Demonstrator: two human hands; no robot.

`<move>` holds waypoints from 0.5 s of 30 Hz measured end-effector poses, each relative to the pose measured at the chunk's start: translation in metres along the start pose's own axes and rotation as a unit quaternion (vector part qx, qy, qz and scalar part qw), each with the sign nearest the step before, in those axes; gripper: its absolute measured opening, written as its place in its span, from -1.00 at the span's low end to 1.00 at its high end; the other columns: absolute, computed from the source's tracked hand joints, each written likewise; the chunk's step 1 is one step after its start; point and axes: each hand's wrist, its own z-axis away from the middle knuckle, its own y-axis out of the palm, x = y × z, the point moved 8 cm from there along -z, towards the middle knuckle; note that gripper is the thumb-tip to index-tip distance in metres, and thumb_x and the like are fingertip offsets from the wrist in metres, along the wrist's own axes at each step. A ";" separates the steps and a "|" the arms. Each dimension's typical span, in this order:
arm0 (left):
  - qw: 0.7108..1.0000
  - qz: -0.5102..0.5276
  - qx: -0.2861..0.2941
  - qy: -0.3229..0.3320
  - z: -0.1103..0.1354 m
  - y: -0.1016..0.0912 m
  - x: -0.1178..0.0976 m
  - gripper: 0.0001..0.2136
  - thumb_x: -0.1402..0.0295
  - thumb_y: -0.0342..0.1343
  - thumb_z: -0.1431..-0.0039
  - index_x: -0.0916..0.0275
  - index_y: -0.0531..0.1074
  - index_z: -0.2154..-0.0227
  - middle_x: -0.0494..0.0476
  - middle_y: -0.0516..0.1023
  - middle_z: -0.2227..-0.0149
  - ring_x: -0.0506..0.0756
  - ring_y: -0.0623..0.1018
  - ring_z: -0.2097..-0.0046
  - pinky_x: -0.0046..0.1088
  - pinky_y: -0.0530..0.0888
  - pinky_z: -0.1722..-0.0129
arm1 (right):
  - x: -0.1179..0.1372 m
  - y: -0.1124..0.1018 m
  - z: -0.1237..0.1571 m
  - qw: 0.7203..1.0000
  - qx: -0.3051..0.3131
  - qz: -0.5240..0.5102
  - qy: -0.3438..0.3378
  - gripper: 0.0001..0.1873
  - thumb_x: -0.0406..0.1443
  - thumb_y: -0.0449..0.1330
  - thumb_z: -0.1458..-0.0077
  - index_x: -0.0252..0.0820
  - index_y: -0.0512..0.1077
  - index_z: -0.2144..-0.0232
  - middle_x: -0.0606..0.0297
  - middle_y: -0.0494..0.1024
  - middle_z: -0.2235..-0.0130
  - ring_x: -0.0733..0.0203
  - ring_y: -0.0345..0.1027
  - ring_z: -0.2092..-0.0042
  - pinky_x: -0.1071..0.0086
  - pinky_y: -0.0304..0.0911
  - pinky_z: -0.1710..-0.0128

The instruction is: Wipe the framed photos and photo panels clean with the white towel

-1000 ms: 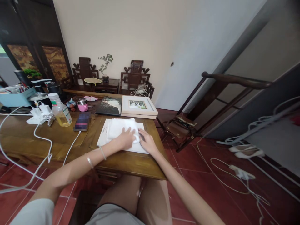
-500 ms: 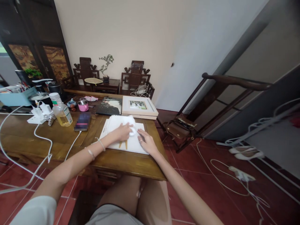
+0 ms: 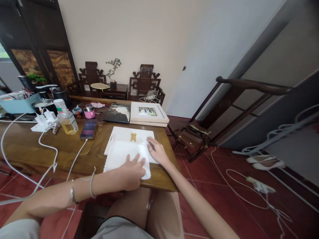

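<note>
My left hand lies with fingers spread on a white cloth, pressing it flat. The cloth has a wavy edge and hangs slightly past the table's front edge. It covers the lower part of a flat white book or panel, which has a gold figure and small dark print near its left side. My right hand rests on the panel's right side, fingers stretched out and holding nothing.
Behind the panel lie a dark picture book and a white framed photo. To the left are a phone on a cable, a bottle, a pink cup and a power strip. A chair holds a brown bag.
My left hand has slid the cloth toward me, from the panel's upper part to its lower part, and its fingers have spread. The gold figure's upper part now shows. My right hand stays put.
</note>
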 end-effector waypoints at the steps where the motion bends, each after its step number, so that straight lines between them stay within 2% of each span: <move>1: 1.000 0.009 -0.002 0.001 -0.001 -0.001 0.004 -0.67 0.53 -0.04 -0.06 0.36 0.46 0.11 0.40 0.17 -0.23 0.42 0.16 -0.24 0.11 0.31 -0.03 | 0.000 0.000 0.000 1.000 -0.001 -0.001 0.000 -0.60 -0.33 0.03 -0.09 -0.23 0.44 0.03 0.10 0.43 -0.11 0.05 0.20 -0.20 0.05 0.04 -0.24; 3: 1.000 0.026 -0.002 -0.009 -0.011 -0.001 0.026 -0.68 0.55 -0.06 -0.07 0.34 0.45 0.13 0.36 0.19 -0.23 0.37 0.15 -0.26 0.09 0.29 -0.06 | -0.001 0.000 0.000 1.000 -0.001 0.002 0.001 -0.60 -0.33 0.03 -0.09 -0.26 0.45 0.03 0.07 0.43 -0.10 0.04 0.20 -0.20 0.05 0.04 -0.24; 6: 0.998 0.054 -0.014 -0.028 -0.037 0.004 0.075 -0.71 0.58 -0.10 -0.12 0.33 0.46 0.17 0.30 0.14 -0.26 0.30 0.06 -0.30 0.08 0.22 -0.13 | -0.001 0.000 0.000 1.000 -0.002 -0.001 0.004 -0.60 -0.32 0.03 -0.10 -0.27 0.45 0.04 0.05 0.43 -0.10 0.03 0.20 -0.20 0.05 0.04 -0.25; 8: 0.993 0.078 -0.068 -0.053 -0.051 0.005 0.109 -0.70 0.58 -0.14 -0.16 0.33 0.45 0.16 0.27 0.10 -0.28 0.26 0.03 -0.32 0.06 0.15 -0.17 | -0.001 0.000 0.000 1.000 -0.003 -0.008 0.004 -0.61 -0.31 0.05 -0.09 -0.23 0.45 0.04 0.09 0.43 -0.10 0.04 0.20 -0.20 0.05 0.03 -0.25; 10: 0.986 0.091 -0.112 -0.086 -0.058 0.007 0.134 -0.66 0.59 -0.17 -0.17 0.33 0.44 0.11 0.25 0.07 -0.30 0.25 0.02 -0.32 0.06 0.10 -0.20 | -0.001 -0.001 0.000 1.000 -0.005 -0.011 0.003 -0.61 -0.32 0.05 -0.09 -0.19 0.45 0.04 0.12 0.44 -0.10 0.04 0.20 -0.20 0.04 0.03 -0.25; 12: 0.983 0.092 -0.119 -0.105 -0.058 0.011 0.142 -0.64 0.61 -0.18 -0.16 0.33 0.43 0.09 0.25 0.05 -0.30 0.25 0.02 -0.32 0.07 0.06 -0.21 | 0.000 -0.001 0.000 1.000 -0.007 -0.008 0.004 -0.61 -0.32 0.04 -0.09 -0.20 0.45 0.04 0.12 0.44 -0.10 0.04 0.20 -0.20 0.03 0.03 -0.25; 15: 0.989 0.086 -0.082 -0.085 -0.043 0.017 0.121 -0.64 0.63 -0.15 -0.10 0.33 0.47 0.14 0.24 0.03 -0.31 0.28 -0.02 -0.33 0.09 0.06 -0.21 | 0.001 0.000 0.000 1.000 -0.002 0.000 0.004 -0.60 -0.32 0.03 -0.10 -0.24 0.45 0.03 0.09 0.42 -0.11 0.04 0.20 -0.20 0.04 0.02 -0.25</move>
